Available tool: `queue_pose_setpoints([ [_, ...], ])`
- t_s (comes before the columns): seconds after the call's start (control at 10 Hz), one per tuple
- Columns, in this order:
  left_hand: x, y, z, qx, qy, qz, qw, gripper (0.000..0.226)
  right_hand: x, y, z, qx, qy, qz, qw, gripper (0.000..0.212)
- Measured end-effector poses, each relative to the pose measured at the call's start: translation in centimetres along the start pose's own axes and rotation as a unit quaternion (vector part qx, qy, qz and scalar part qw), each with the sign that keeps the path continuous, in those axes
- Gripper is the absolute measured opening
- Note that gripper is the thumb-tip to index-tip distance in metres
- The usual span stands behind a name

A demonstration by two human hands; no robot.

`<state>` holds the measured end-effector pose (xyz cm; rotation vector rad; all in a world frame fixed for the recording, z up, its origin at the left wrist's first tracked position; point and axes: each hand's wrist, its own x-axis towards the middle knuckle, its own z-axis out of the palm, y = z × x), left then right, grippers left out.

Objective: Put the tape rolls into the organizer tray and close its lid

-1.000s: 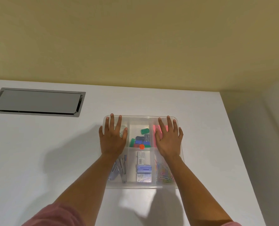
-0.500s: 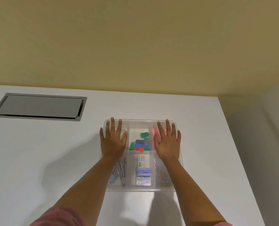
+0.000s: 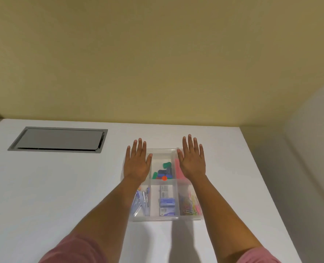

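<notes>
Closest to us are our pink sleeves [image 3: 76, 249] and bare forearms reaching out over the white counter [image 3: 53, 186], and between them sits the clear organizer tray [image 3: 167, 218] with blue staple boxes [image 3: 167, 203] in the near middle slot and colored paper clips [image 3: 190, 203] in the near right one. Farther out, our left hand [image 3: 137, 162] and right hand [image 3: 192, 161] are both flat and palm-down over the tray's far corners, grip spread wide on nothing, though we can't tell if they're touching the lid; green and blue clips [image 3: 164, 171] show between them. Past that there's a gray hatch [image 3: 58, 139] set into the counter on the left, then the yellow wall [image 3: 157, 54].
</notes>
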<state>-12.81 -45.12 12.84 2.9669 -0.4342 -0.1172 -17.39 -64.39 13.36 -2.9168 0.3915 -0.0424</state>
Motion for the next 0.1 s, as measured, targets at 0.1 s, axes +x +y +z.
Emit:
queue_pose_setpoints([
  [0.1, 0.43, 0.66, -2.44, 0.003, 0.041, 0.021, 0.999, 0.058, 0.25, -1.02, -2.54, -0.002, 0.043, -0.020, 0.999, 0.057],
])
